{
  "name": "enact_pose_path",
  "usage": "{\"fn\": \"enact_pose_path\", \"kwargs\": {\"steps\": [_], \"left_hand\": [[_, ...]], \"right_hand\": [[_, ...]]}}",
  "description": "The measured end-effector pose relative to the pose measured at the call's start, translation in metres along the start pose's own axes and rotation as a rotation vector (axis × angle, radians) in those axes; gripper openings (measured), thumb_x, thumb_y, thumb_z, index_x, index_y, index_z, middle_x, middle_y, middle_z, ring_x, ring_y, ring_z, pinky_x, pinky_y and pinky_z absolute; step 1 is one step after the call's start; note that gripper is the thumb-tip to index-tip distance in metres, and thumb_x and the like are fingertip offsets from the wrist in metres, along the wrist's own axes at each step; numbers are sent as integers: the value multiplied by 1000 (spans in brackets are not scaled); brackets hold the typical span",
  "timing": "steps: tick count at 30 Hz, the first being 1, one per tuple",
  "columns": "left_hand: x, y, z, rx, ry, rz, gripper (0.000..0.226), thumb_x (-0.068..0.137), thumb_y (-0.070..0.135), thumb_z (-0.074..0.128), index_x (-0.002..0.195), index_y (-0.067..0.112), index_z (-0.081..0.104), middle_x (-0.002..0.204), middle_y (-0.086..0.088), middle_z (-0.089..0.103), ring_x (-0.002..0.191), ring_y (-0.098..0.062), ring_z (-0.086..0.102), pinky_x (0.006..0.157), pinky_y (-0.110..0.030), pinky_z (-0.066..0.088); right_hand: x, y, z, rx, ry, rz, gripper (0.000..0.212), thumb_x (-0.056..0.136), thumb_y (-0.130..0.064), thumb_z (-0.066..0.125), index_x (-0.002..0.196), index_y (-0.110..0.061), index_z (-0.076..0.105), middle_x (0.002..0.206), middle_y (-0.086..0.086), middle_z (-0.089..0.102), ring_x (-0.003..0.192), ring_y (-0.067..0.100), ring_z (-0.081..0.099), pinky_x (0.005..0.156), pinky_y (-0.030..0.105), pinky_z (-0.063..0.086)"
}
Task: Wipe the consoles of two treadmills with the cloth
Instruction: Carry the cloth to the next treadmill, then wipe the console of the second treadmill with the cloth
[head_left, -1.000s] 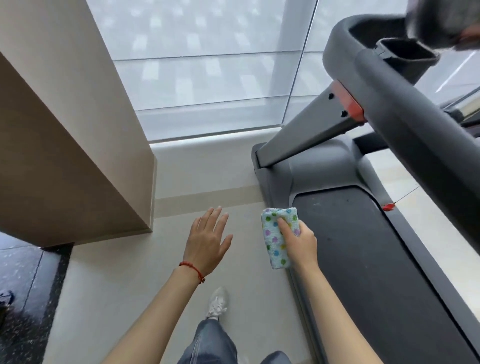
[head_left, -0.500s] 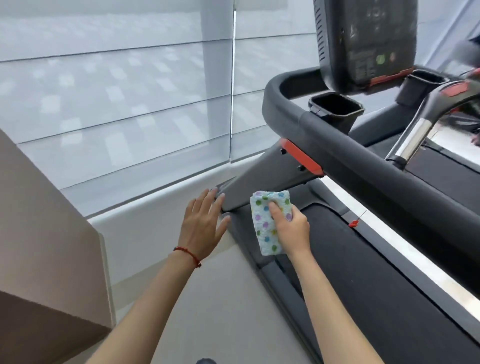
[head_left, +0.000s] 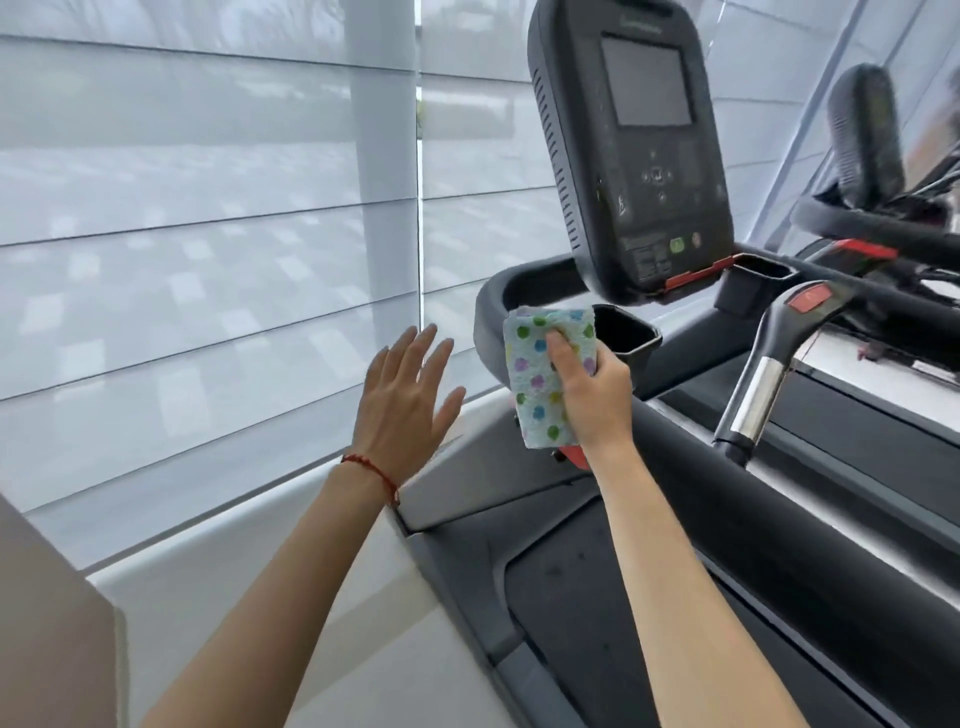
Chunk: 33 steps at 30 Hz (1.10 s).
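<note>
The near treadmill's black console (head_left: 634, 150) rises at the upper middle, with a dark screen and buttons below it. My right hand (head_left: 592, 395) grips a folded white cloth with coloured dots (head_left: 537, 384), held just below the console, in front of the curved handrail (head_left: 498, 291) and the cup holder (head_left: 626, 332). The cloth is apart from the console. My left hand (head_left: 402, 405) hovers open to the left, fingers spread, holding nothing, a red string on its wrist. A second treadmill's console (head_left: 865, 135) shows blurred at the far right.
A window with white blinds (head_left: 208, 234) fills the left and back. A white sill (head_left: 260, 530) runs below it. The treadmill belt (head_left: 597, 623) lies under my right arm. A chrome-and-black grip bar (head_left: 769, 374) with a red button stands right of the cloth. A beige cabinet corner (head_left: 47, 649) sits bottom left.
The view has swung up from the floor to the console. Both hands have risen; my right hand has carried the cloth up from the treadmill base to the handrail below the console.
</note>
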<state>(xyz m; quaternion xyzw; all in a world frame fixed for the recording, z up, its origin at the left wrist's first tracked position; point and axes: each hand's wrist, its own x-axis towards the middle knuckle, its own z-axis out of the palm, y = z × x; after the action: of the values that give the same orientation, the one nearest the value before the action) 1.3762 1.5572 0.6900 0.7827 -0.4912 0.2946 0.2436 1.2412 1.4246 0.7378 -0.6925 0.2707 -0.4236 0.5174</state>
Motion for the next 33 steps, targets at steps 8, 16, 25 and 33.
{"fn": "enact_pose_path", "kwargs": {"steps": [8, 16, 25, 33], "left_hand": [[90, 17, 12, 12, 104, 30, 52, 91, 37, 38, 128, 3, 53, 135, -18, 50, 126, -36, 41, 99, -52, 39], [173, 43, 39, 45, 196, 73, 51, 91, 36, 40, 127, 3, 53, 134, -18, 50, 127, -34, 39, 99, -52, 39], [256, 32, 66, 85, 242, 135, 49, 90, 36, 40, 126, 4, 54, 135, -16, 49, 128, -33, 41, 101, -50, 38], [331, 0, 97, 68, 253, 230, 51, 92, 37, 38, 127, 4, 53, 135, -17, 50, 128, -34, 41, 101, -53, 39]], "right_hand": [[95, -28, -32, -18, 44, -126, 29, 84, -40, 62, 87, -11, 60, 79, -3, 63, 72, 10, 60, 59, 16, 51], [186, -39, -70, -31, 62, -218, 29, 83, -41, 63, 84, -12, 61, 78, -2, 65, 74, 12, 62, 64, 21, 52], [276, -35, -87, -72, 125, -281, 24, 83, -44, 62, 80, -20, 61, 76, -7, 66, 75, 13, 65, 66, 23, 52], [339, -42, -79, -66, 202, -315, 23, 84, -43, 61, 74, -23, 57, 72, -7, 64, 67, 8, 62, 57, 21, 45]]}}
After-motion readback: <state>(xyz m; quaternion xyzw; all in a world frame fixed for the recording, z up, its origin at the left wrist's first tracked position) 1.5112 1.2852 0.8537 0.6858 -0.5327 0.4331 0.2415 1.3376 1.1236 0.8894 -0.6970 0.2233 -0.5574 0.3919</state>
